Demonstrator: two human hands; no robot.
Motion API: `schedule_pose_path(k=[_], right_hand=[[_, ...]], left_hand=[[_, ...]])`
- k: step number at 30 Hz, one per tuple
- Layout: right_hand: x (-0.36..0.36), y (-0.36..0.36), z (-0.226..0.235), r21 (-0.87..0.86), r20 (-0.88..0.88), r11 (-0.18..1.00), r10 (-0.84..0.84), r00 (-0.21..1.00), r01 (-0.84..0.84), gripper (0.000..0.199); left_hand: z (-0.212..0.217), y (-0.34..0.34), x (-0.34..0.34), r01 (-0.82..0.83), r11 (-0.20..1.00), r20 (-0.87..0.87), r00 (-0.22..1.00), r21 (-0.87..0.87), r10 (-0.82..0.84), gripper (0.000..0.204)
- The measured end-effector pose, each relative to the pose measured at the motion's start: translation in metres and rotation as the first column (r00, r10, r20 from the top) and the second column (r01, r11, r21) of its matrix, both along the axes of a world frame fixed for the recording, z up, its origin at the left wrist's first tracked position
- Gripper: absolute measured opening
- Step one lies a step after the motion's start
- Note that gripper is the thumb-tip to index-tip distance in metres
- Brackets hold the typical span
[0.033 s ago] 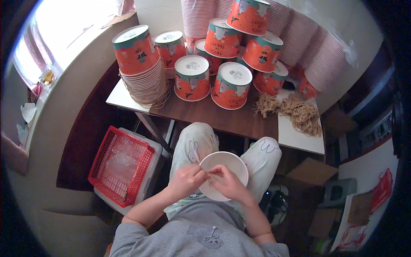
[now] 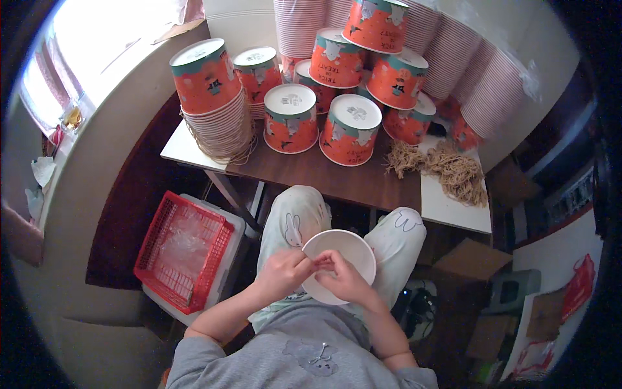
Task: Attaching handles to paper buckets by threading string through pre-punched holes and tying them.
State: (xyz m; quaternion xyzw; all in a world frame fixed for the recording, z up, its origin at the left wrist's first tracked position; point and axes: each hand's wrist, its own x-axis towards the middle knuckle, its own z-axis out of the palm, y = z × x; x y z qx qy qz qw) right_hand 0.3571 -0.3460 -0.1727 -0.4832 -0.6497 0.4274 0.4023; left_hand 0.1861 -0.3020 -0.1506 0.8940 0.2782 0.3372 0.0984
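A white-lined paper bucket rests in my lap between my knees, its open mouth facing up. At its left rim is my left hand, with fingers closed in a pinch. Reaching over the mouth from the right, my right hand brings its bent fingers and thumb against the left fingertips. Whatever is pinched between them is too small or too hidden to name.
Upside-down orange and green paper buckets stand on the table, some piled up. A tall nested stack has cords hanging round it. Twine bundles lie at the right. A red basket holds clear plastic.
The fingers of my right hand have shifted very slightly. The bucket and my left hand keep their places.
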Motion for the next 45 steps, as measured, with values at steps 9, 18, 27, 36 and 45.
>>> schedule_pose_path(k=[9,18,27,36,45], right_hand=[[-0.007,0.006,0.006,-0.084,0.013,0.996,0.015,1.0,-0.014,0.013],[-0.009,0.01,0.0,-0.129,0.07,0.984,-0.112,0.991,0.12,0.013],[-0.025,0.025,-0.025,0.021,0.317,0.935,-0.343,0.884,0.355,0.014],[-0.029,0.033,-0.038,0.108,0.382,0.926,-0.374,0.845,0.361,0.013],[-0.03,0.036,-0.04,0.122,0.372,0.927,-0.374,0.849,0.355,0.013]], left_hand=[[-0.003,0.004,-0.012,0.05,0.988,-0.032,0.998,-0.145,-0.055,0.016],[-0.017,0.005,-0.014,0.076,0.987,0.128,0.99,-0.139,-0.058,0.016],[-0.03,0.015,-0.017,-0.143,0.85,0.141,0.959,-0.507,0.246,0.012],[-0.047,0.018,-0.016,-0.146,0.835,0.118,0.963,-0.531,0.243,0.012],[-0.046,0.019,-0.014,-0.136,0.8,0.098,0.967,-0.584,0.237,0.013]])
